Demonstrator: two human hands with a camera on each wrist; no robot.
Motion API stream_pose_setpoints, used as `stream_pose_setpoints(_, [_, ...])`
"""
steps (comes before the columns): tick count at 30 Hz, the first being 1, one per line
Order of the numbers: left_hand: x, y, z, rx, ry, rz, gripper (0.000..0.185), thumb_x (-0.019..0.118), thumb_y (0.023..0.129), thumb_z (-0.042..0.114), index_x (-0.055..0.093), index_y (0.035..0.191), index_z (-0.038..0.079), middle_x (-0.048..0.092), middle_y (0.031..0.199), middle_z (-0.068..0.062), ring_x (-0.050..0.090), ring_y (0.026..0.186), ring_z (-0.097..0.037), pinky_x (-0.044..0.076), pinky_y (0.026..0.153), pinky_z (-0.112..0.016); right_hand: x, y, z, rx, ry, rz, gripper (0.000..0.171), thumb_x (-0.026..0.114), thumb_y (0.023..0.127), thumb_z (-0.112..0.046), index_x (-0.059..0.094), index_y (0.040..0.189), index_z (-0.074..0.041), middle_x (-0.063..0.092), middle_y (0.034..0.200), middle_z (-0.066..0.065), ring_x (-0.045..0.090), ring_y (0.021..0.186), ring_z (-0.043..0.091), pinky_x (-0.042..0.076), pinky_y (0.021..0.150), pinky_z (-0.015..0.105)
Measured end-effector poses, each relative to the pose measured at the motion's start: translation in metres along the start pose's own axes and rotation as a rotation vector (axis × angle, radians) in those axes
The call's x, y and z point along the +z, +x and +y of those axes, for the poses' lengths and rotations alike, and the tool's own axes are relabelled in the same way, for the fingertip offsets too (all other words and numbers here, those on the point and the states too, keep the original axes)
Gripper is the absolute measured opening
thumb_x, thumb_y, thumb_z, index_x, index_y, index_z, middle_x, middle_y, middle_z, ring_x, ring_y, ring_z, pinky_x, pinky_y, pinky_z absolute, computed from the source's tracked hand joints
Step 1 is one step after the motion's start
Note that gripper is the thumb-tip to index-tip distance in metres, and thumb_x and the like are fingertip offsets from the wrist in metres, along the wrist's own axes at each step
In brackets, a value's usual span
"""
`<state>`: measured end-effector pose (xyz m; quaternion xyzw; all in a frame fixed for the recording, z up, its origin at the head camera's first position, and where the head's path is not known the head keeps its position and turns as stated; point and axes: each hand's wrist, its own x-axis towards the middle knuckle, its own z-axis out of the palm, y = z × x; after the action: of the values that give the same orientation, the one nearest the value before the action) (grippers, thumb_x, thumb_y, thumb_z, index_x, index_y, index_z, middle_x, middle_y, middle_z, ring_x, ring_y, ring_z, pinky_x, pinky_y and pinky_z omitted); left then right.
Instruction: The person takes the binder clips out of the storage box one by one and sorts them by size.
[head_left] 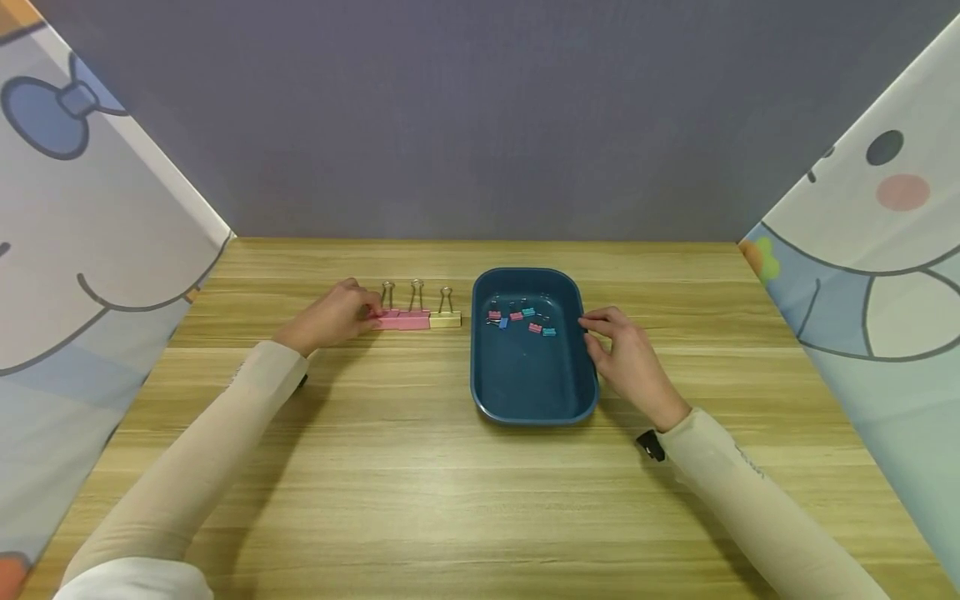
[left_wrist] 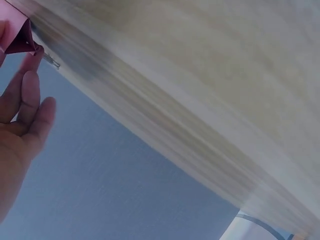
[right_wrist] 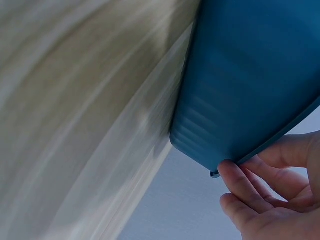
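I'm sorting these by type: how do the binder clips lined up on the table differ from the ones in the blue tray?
The row of large binder clips stands in a neat line on the wooden table; the small binder clips lie scattered in the blue plastic tray. The row is pink and yellow, the small ones pink and blue. The left hand touches the row; the right hand grips the tray's rim. Both have wire handles.

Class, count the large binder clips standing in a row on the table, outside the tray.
3: a pink clip at the left hand, a pink one in the middle, a yellow one nearest the tray.
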<state>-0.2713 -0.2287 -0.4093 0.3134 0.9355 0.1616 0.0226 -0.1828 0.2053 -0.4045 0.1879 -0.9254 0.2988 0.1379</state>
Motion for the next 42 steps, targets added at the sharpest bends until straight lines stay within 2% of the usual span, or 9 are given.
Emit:
stream_pose_setpoints(5, [-0.003, 0.0, 0.003, -0.019, -0.006, 0.017, 0.012, 0.074, 0.083, 0.012, 0.07, 0.094, 0.011, 0.064, 0.082, 0.0, 0.045, 0.076, -0.022, 0.039, 0.066, -0.038, 0.0, 0.0, 0.0, -0.001, -0.001, 0.004, 0.026, 0.062, 0.087, 0.004, 0.065, 0.112, 0.009, 0.058, 0.112, 0.016, 0.06, 0.094, 0.031, 0.047, 0.062, 0.036])
stream_pose_setpoints(10, [-0.005, 0.002, 0.01, 0.024, 0.003, 0.07, 0.011, 0.071, 0.085, 0.013, 0.068, 0.095, 0.009, 0.065, 0.093, -0.006, 0.05, 0.082, -0.025, 0.043, 0.07, -0.04, -0.001, -0.001, 0.0, 0.01, -0.005, -0.001, 0.026, 0.062, 0.087, 0.003, 0.065, 0.112, 0.008, 0.058, 0.112, 0.016, 0.06, 0.093, 0.03, 0.046, 0.059, 0.035])
stream_pose_setpoints(14, [-0.009, 0.005, 0.025, 0.053, -0.008, 0.1, 0.014, 0.071, 0.086, 0.012, 0.067, 0.097, 0.006, 0.063, 0.097, -0.01, 0.052, 0.089, -0.028, 0.044, 0.075, -0.042, -0.001, 0.0, 0.001, 0.005, -0.009, 0.001, 0.026, 0.063, 0.086, 0.003, 0.065, 0.112, 0.008, 0.058, 0.112, 0.016, 0.06, 0.095, 0.03, 0.048, 0.063, 0.037])
stream_pose_setpoints(19, [-0.012, 0.013, 0.048, 0.149, -0.003, 0.142, 0.016, 0.072, 0.084, 0.01, 0.068, 0.097, 0.002, 0.063, 0.097, -0.01, 0.052, 0.092, -0.027, 0.045, 0.08, -0.043, 0.0, -0.001, 0.002, -0.001, -0.005, 0.002, 0.026, 0.062, 0.087, 0.004, 0.065, 0.112, 0.008, 0.058, 0.111, 0.016, 0.06, 0.096, 0.031, 0.05, 0.066, 0.039])
stream_pose_setpoints(24, [-0.013, 0.02, 0.069, 0.225, -0.02, 0.166, 0.014, 0.072, 0.084, 0.014, 0.069, 0.094, 0.005, 0.062, 0.094, -0.006, 0.052, 0.09, -0.025, 0.044, 0.079, -0.04, 0.0, -0.001, 0.002, -0.009, 0.005, 0.007, 0.025, 0.062, 0.087, 0.004, 0.065, 0.112, 0.008, 0.059, 0.11, 0.016, 0.06, 0.095, 0.03, 0.051, 0.067, 0.04])
stream_pose_setpoints(28, [-0.014, 0.024, 0.082, 0.263, -0.039, 0.173, 0.014, 0.071, 0.085, 0.014, 0.068, 0.095, 0.006, 0.062, 0.095, -0.005, 0.052, 0.092, -0.024, 0.044, 0.082, -0.039, 0.0, 0.0, 0.003, -0.006, 0.011, 0.01, 0.025, 0.062, 0.087, 0.003, 0.065, 0.111, 0.008, 0.058, 0.11, 0.015, 0.06, 0.094, 0.03, 0.051, 0.066, 0.039])
stream_pose_setpoints(36, [-0.017, 0.028, 0.102, 0.282, -0.034, 0.168, 0.016, 0.071, 0.085, 0.015, 0.068, 0.099, 0.007, 0.062, 0.102, -0.002, 0.051, 0.098, -0.022, 0.044, 0.087, -0.036, 0.001, 0.0, 0.003, 0.003, 0.011, 0.007, 0.024, 0.062, 0.088, 0.002, 0.066, 0.111, 0.007, 0.058, 0.11, 0.014, 0.06, 0.092, 0.028, 0.051, 0.067, 0.039])
stream_pose_setpoints(42, [-0.013, 0.037, 0.118, 0.318, -0.025, 0.15, 0.018, 0.071, 0.085, 0.014, 0.068, 0.101, 0.006, 0.061, 0.099, -0.003, 0.05, 0.095, -0.021, 0.044, 0.084, -0.034, 0.0, 0.001, 0.003, -0.005, 0.013, 0.013, 0.024, 0.063, 0.087, 0.002, 0.066, 0.111, 0.007, 0.058, 0.109, 0.014, 0.06, 0.092, 0.028, 0.051, 0.067, 0.039])
